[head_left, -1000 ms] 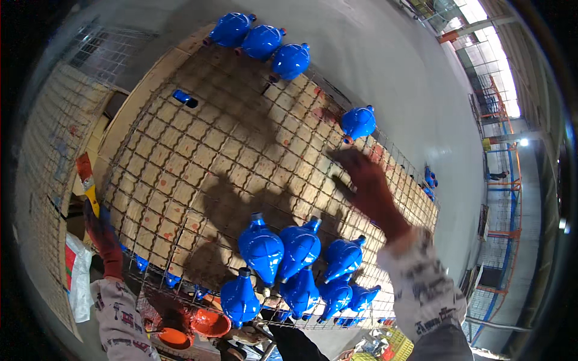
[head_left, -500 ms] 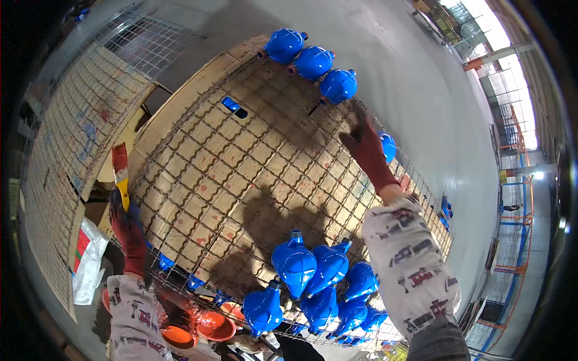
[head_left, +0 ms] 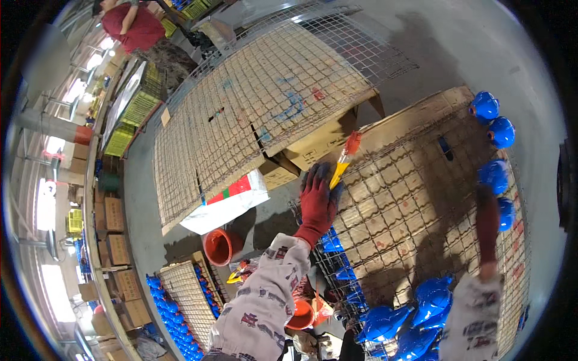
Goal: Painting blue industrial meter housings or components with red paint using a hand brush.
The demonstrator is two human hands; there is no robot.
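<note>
My left hand (head_left: pixel 318 204), in a dark red glove with blackened fingers, is closed around a paintbrush (head_left: pixel 339 171). The brush has a yellow handle, and its red-coated bristles point up and away. At the right, my right hand (head_left: pixel 486 219), also gloved in dark red, reaches over the wire-mesh rack (head_left: pixel 385 225). Its fingertips meet a glossy blue rounded part (head_left: pixel 494 176); blur and shadow hide whether they grip it. Another blue part (head_left: pixel 506 215) lies beside that hand. Two more, including a blue part (head_left: pixel 484 107), sit at the rack's far right corner.
Several blue parts (head_left: pixel 433 298) cluster at the rack's near side. A second mesh rack (head_left: pixel 241 114) over cardboard stands to the left. Below are a red bucket (head_left: pixel 218 248) and an orange paint container (head_left: pixel 301 315). Another person (head_left: pixel 135 30) stands far left.
The view has swung left, so the rack appears farther right. My left hand still carries the paintbrush. My right hand, earlier spread open above the rack, now reaches to a blue part at the edge.
</note>
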